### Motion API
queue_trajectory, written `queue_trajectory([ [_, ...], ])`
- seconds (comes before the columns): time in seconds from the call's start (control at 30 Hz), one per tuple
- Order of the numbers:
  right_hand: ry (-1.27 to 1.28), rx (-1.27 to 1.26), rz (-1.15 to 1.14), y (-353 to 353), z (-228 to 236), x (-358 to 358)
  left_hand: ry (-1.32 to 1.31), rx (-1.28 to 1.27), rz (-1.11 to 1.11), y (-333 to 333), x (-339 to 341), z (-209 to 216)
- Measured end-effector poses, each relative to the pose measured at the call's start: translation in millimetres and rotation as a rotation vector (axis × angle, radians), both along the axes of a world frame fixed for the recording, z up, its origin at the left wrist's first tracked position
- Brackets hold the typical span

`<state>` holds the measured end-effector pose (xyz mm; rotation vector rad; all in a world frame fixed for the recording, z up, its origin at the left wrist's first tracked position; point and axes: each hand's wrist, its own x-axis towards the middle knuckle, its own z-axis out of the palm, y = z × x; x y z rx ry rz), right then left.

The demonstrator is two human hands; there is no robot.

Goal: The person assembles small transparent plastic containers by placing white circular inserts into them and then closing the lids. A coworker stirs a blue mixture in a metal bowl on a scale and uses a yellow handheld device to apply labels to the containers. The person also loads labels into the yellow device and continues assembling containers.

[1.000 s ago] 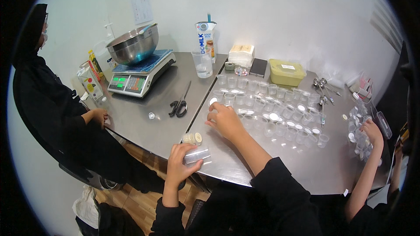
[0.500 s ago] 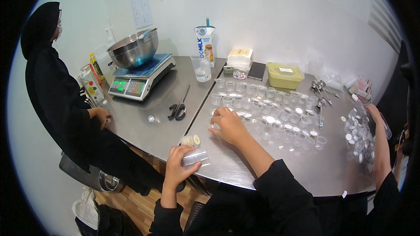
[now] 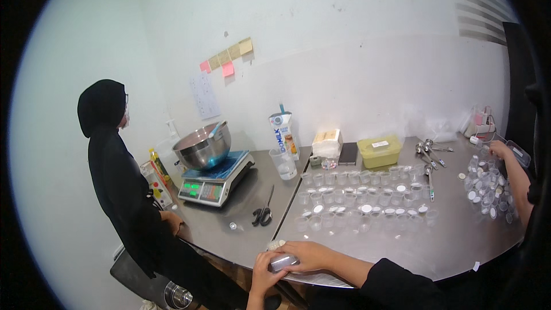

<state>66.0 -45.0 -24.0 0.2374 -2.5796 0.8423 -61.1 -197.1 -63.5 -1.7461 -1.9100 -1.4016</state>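
Note:
A short stack of clear plastic cups (image 3: 283,262) is at the near edge of the steel table. My left hand (image 3: 263,275) is wrapped round it, thumb on the near side. My right hand (image 3: 306,254) reaches across from the right, its fingers closed over the top of the same stack. Just behind my fingers lies a small clear jar (image 3: 275,245), partly hidden. Beyond my hands stand rows of small clear cups (image 3: 330,197), several with white round labels on their lids.
A person (image 3: 117,166) in black stands at left beside a scale (image 3: 215,186) bearing a steel bowl (image 3: 202,148). Scissors (image 3: 263,213) lie nearby. At right, a co-worker's hand (image 3: 500,149) is at a heap of lidded cups (image 3: 488,189). Measuring spoons (image 3: 429,178) lie between.
My right hand has moved from the near left row of cups back to the stack in my left hand. The view has tilted up, so everything sits lower.

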Motion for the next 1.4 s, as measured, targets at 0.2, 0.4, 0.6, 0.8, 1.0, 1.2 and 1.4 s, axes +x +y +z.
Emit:
queue_trajectory([
  [0.2, 0.034, -0.091, 0.019, 11.7, -19.0, -7.3, -0.041, 0.008, 0.021, 1.7, 4.3, -2.7],
  [0.4, 0.029, 0.012, -0.058, 17.9, -10.3, 3.9, -0.087, 0.032, 0.094, 3.0, 11.8, 2.9],
  [0.6, -0.044, -0.058, -0.123, 15.7, -2.5, 14.3, -0.086, 0.043, 0.095, 2.8, 10.2, -2.1],
  [0.8, -0.076, 0.083, -0.239, 20.9, 36.5, 56.6, -0.089, 0.066, 0.058, 0.5, 8.7, 3.3],
  [1.0, 0.202, -0.008, -0.414, 40.6, 77.1, 27.1, -0.102, 0.085, 0.063, 0.4, 9.8, 3.3],
  [1.2, 0.162, 0.334, -0.476, 41.4, 38.0, -54.5, -0.074, 0.076, 0.032, 0.0, 6.5, 4.6],
  [1.4, -0.069, 0.455, -0.59, 43.1, 2.5, -64.2, -0.097, 0.024, 0.02, 0.1, 4.8, 3.9],
])
